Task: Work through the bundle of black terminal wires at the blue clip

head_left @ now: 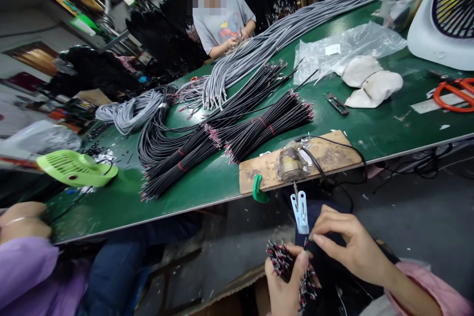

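A bundle of short black cables [280,258] with stripped red and white wire ends is gripped in my left hand [283,284]. One cable end stands up between my left thumb and fingers. At its tip my right hand [346,244] is closed in a pinch of thumb and forefinger; the fine wires there are too small to see clearly. Just above both hands, a light blue clothespin [299,212] hangs on the thin metal shaft of a small grimy motor [292,162]. That motor sits on a wooden board [333,150] at the table edge.
Red-banded black cable bundles [270,121] and long grey cables [289,29] lie on the green table [388,123]. Snips [336,103], orange-handled scissors [454,95], a white fan [440,24] and a green fan [76,168] are around. One person sits opposite, another in purple at left.
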`<act>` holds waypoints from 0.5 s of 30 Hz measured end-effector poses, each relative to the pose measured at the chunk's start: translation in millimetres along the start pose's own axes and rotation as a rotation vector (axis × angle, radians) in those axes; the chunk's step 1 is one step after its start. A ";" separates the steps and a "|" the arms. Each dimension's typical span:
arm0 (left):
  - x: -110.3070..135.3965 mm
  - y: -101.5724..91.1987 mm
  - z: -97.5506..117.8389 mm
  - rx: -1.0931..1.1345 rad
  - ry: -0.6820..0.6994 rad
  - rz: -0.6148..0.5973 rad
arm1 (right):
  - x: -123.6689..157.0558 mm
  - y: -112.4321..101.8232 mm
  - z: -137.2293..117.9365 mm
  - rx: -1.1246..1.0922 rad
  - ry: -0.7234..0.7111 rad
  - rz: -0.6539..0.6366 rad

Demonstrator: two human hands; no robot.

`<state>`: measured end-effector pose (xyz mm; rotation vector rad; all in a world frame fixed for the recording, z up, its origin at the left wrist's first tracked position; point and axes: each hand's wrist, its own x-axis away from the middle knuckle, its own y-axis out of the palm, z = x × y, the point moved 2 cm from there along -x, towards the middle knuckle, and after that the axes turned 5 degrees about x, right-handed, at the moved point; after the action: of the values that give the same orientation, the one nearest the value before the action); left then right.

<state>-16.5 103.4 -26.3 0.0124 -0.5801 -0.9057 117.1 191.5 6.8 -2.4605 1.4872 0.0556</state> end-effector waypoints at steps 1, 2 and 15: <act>0.1 0.2 0.3 0.003 0.010 0.006 | 0.0 -0.9 -0.7 0.012 -0.013 0.026; 0.1 0.4 0.9 0.003 0.033 0.019 | 0.1 -1.8 -1.8 0.032 -0.033 0.059; -0.4 11.8 25.4 -0.270 0.462 -0.131 | 7.6 -2.1 -16.9 0.243 -0.141 0.057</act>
<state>-20.2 116.9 -2.0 0.0155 -0.0253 -1.0613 120.7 181.7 22.3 -2.1768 1.4137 0.0553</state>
